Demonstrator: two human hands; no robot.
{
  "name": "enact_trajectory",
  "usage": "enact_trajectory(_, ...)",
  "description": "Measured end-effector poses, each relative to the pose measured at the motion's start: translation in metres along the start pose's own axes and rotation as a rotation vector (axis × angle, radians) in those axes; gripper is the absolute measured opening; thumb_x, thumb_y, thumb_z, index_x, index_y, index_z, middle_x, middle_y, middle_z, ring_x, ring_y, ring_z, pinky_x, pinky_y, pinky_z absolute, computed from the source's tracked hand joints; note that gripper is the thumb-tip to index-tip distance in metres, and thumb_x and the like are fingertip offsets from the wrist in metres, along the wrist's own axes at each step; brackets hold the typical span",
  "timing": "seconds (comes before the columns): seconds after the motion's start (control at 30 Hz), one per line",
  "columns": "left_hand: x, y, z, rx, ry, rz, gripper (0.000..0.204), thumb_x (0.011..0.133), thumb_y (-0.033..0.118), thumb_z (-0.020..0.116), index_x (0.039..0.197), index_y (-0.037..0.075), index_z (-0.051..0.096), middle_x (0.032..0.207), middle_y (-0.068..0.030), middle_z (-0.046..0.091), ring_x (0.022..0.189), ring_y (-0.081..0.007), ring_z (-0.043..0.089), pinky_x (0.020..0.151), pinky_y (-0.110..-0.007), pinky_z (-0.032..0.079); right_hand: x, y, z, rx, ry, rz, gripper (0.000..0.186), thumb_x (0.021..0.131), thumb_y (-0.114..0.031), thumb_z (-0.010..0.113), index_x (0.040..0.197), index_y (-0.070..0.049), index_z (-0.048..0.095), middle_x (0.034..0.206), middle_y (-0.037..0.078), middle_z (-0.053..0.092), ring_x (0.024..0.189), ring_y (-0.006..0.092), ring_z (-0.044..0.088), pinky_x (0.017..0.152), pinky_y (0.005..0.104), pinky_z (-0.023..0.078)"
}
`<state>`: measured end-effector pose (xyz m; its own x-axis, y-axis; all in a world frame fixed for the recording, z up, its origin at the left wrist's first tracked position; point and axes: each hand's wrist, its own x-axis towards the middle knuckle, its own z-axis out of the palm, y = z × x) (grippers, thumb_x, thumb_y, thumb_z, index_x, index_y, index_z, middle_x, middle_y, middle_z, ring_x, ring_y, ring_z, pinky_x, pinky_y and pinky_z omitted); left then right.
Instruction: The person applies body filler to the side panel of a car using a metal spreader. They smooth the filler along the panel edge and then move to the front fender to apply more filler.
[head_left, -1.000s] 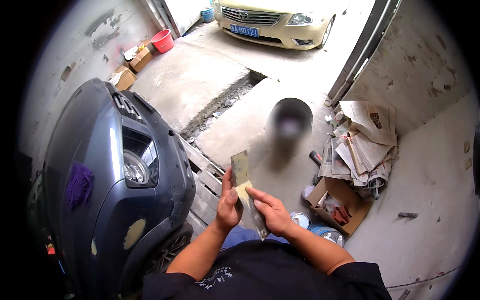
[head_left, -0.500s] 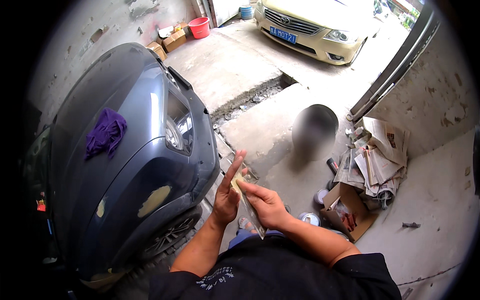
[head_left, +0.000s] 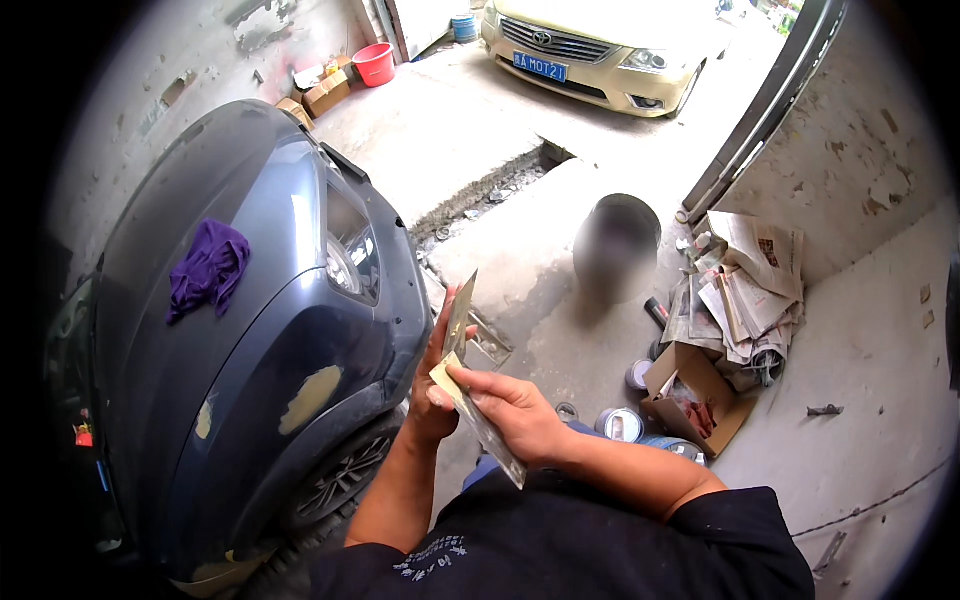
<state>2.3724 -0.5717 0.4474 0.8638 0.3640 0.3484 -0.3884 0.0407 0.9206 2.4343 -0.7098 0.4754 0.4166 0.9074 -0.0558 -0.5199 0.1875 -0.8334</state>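
Two bare hands meet at the lower centre of the frame, and I count two thin, flat scrapers between them. The left hand (head_left: pixel 425 408) is clasped on the upper scraper (head_left: pixel 460 315), a narrow grey blade standing nearly upright, its fingers stretched along the back. The right hand (head_left: pixel 522 418) is clamped on the lower scraper (head_left: pixel 493 443), smeared and dull, slanting down toward the dark shirt (head_left: pixel 560 540); its thumb presses near one dab of creamy yellow paste (head_left: pixel 447 370). There are two cars here: a glossy dark blue one (head_left: pixel 270 340) filling the left of the frame, and a pale gold one (head_left: pixel 620 45) at the top. One crumpled purple cloth (head_left: pixel 210 268) lies on the blue hood, and two matte, uneven yellowish patches (head_left: pixel 310 398) show on that car's side, one large, one small. One round plastic red bucket (head_left: pixel 374 65) sits at the upper left. Right of centre stands one dark, round container (head_left: pixel 640 222), its inside blurred. Farther right, a loose heap of creased newspapers (head_left: pixel 750 290) lies above one open cardboard box (head_left: pixel 725 425), on rough grey concrete floor (head_left: pixel 545 340).
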Motion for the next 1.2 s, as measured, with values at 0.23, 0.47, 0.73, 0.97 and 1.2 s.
enact_trajectory(0.23,0.005,0.016,0.055,0.015,0.108,-0.072,0.081,0.091,0.058,0.048,0.142,-0.003,0.033,0.150,-0.0176,0.029,0.138,-0.0269,0.030,0.112,-0.039,0.024,-0.007,-0.027,-0.038,-0.307,0.052,-0.272,0.030,0.099,-0.008,0.047,0.127,-0.004,0.057,0.109,0.003,0.065,0.102,0.0090,0.056,0.091,0.0238,0.043)
enact_trajectory(0.47,0.014,0.018,0.085,0.111,0.108,-0.007,0.081,0.088,0.060,0.050,0.145,0.004,0.032,0.151,-0.0168,0.028,0.138,-0.0267,0.029,0.112,-0.039,0.024,-0.038,-0.041,-0.055,0.070,-0.121,-0.041,0.036,0.098,-0.004,0.042,0.133,-0.003,0.052,0.123,0.003,0.057,0.110,0.0091,0.052,0.095,0.0230,0.039)
enact_trajectory(0.73,0.024,0.027,0.126,0.102,0.152,0.080,0.068,0.096,0.047,0.046,0.145,0.002,0.029,0.151,-0.0195,0.027,0.141,-0.0302,0.023,0.115,-0.043,0.014,-0.030,-0.062,-0.077,-0.089,-0.106,-0.199,0.031,0.100,-0.008,0.045,0.128,-0.002,0.055,0.120,0.005,0.060,0.107,0.0100,0.055,0.093,0.0230,0.042)
enact_trajectory(0.97,0.016,0.037,0.129,0.133,0.259,0.049,0.060,0.098,0.037,0.046,0.144,0.002,0.029,0.142,-0.0160,0.035,0.129,-0.0264,0.036,0.108,-0.040,0.026,-0.044,-0.071,-0.072,0.182,-0.212,0.116,0.037,0.096,-0.001,0.043,0.132,-0.004,0.053,0.123,0.004,0.058,0.108,0.0088,0.053,0.095,0.0225,0.040)
enact_trajectory(1.2,0.016,0.046,0.131,-0.010,0.262,0.041,0.049,0.099,0.022,0.043,0.143,0.002,0.033,0.151,-0.0245,0.024,0.141,-0.0321,0.024,0.115,-0.043,0.016,-0.030,-0.077,-0.074,-0.105,-0.178,-0.103,0.031,0.099,-0.006,0.045,0.127,-0.005,0.058,0.114,0.005,0.064,0.104,0.0092,0.056,0.091,0.0235,0.044)
